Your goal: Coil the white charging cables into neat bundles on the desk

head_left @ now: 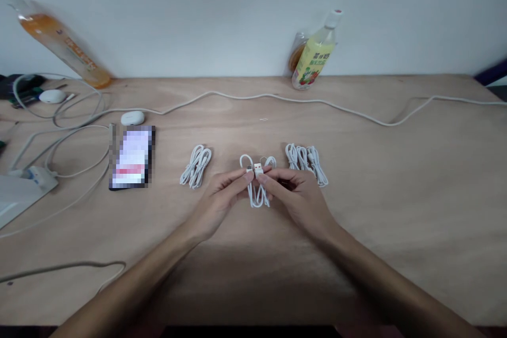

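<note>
Near the middle of the table, a bundled white USB cable (258, 198) is held between my two hands. My left hand (216, 198) pinches one of its plugs between thumb and finger. The USB plug beside it is pinched by my right hand (303, 195), its metal end facing away from me. Loops of the cable hang below my thumbs. One coiled white cable (197, 166) lies left of my left hand. Several more coiled white cables (303, 157) lie in a group just beyond my right hand, which partly covers them.
A phone (132, 158) and a white earbud case (132, 118) lie to the left. A long white cord (269, 96) crosses the table. An orange drink bottle (65, 47) and a yellow drink bottle (317, 55) lean on the wall. A power strip (29, 193) sits at the left edge.
</note>
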`<state>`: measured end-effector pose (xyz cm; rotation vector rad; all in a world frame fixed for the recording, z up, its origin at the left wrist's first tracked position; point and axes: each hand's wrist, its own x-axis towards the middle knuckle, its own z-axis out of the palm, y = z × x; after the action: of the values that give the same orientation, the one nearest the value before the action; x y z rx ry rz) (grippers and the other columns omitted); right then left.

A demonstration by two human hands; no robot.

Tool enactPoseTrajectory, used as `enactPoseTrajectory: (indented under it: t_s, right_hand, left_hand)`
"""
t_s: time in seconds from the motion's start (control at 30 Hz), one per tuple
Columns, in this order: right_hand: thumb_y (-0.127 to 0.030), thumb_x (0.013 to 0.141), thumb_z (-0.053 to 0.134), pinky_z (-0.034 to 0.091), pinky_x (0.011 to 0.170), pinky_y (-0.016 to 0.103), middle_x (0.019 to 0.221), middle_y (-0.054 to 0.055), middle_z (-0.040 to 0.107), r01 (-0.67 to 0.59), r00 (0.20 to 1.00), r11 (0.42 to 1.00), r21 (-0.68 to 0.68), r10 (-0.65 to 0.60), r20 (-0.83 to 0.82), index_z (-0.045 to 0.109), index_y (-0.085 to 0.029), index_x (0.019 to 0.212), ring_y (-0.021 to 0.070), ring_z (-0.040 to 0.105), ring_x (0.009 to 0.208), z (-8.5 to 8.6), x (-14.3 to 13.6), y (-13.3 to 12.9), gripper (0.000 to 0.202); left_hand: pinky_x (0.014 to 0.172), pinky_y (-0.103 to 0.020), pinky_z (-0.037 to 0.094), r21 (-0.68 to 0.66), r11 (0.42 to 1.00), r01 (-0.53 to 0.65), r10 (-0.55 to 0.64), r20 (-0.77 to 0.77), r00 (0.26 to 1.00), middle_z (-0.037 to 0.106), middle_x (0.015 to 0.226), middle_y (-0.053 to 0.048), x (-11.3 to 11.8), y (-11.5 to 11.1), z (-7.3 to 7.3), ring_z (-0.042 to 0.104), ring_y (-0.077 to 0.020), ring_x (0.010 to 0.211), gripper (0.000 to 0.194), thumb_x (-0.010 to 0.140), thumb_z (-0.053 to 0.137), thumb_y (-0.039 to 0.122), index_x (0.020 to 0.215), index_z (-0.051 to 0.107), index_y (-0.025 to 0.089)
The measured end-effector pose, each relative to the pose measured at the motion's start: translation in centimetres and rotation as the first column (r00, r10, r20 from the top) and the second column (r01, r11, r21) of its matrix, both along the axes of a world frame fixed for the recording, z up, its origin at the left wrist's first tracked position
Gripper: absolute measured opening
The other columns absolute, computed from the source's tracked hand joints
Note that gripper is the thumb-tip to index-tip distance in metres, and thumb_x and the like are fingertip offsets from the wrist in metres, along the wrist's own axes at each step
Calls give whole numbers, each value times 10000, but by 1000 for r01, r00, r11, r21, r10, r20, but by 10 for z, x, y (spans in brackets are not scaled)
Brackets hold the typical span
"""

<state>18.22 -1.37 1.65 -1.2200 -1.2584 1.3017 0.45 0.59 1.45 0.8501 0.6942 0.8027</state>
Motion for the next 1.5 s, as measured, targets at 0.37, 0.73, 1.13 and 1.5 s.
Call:
enactPoseTrajectory:
  t_s: [0.37,0.73,1.13,1.5]
  right_hand:
    - [-409,927,729,501,648,309,678,-1,708,-16,1000,1000,1,16,1,756,-248,674,156,598,648,1,0,0,302]
    - [-417,916,754,506,625,305,650,-1,696,13,1000,1000,-4,-13,0,774,-245,682,155,601,633,0,-1,-1,291]
    - [-427,913,757,524,623,305,682,4,731,13,1000,1000,1,-13,10,813,-255,737,160,621,650,0,0,-1,253]
    - [-396,906,757,532,635,313,693,6,746,35,999,999,16,-35,14,813,-257,730,173,654,676,1,-1,-2,231]
  left_hand:
    - [1080,-509,555,3,1000,2,-2,-12,1000,821,1272,-153,-1,0,-1,743,-337,1189,324,990,776,435,1167,880,184]
    - [1072,-496,561,5,1000,5,-5,-10,1000,830,1242,-146,-1,-1,-4,734,-342,1216,343,998,768,440,1207,868,187]
    - [1093,-507,550,12,1000,2,-2,-19,1000,819,1290,-144,-1,-1,-3,707,-353,1275,353,991,775,449,1224,861,198]
    - [1088,-490,549,19,1000,11,-11,-12,1000,819,1281,-142,-3,-2,-4,710,-343,1267,380,1015,749,452,1290,837,205]
